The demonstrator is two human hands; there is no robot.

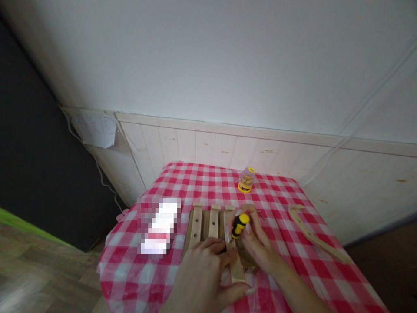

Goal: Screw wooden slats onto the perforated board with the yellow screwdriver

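Note:
My right hand [256,243] is closed around a short black-and-yellow screwdriver [240,225], its handle tilted up to the right. Its tip, hidden by fingers, is over the rightmost wooden hook [237,271]. My left hand [205,265] grips that hook, fingers across its middle and thumb by its near end. Under the hook lies a brown wooden board [186,243]. Two more pale wooden hooks, the left one [196,221] and the middle one [214,221], lie on the board, each with dark screw heads showing.
A loose curved wooden hook [309,234] lies at the right on the red-and-white checked tablecloth [202,174]. A clear, yellow-based bit holder [246,180] stands at the back. A small metal piece [260,214] lies beyond my right hand. A blurred-out white object [161,226] is at left.

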